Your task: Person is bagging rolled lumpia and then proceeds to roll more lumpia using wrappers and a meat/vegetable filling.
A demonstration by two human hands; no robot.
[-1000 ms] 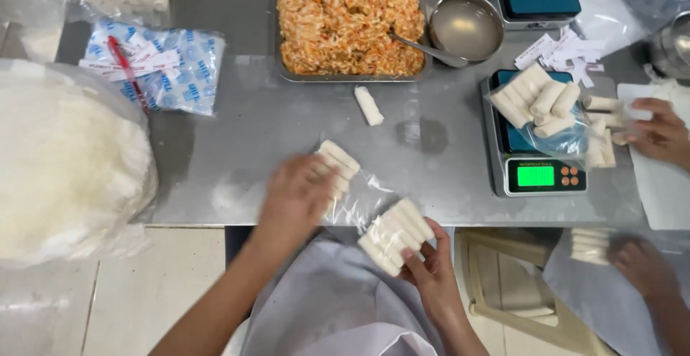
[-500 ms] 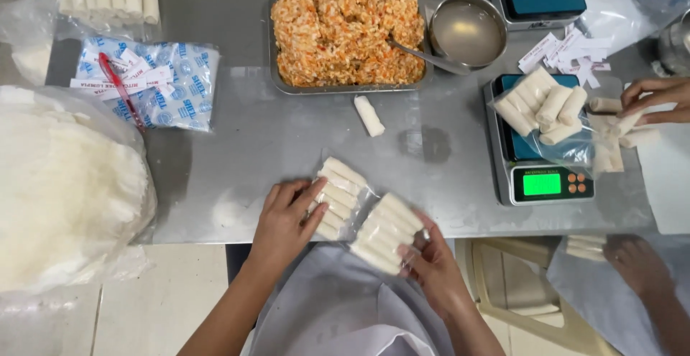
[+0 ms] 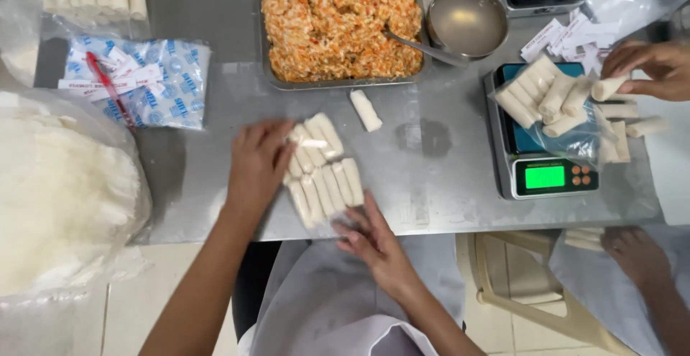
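A clear plastic bag of white rolled spring rolls lies flat near the front edge of the steel table. My left hand rests on its left side, fingers spread over the rolls. My right hand touches the bag's lower right corner at the table edge. One loose roll lies just beyond the bag.
A tray of orange filling and a metal bowl with a spoon sit at the back. A scale carries another bag of rolls; another person's hand holds a roll beside it. Wrappers in plastic lie left.
The two stacks of rolls have come together into one flat packet on the table. My left hand slid onto its left side; my right hand dropped to its lower corner.
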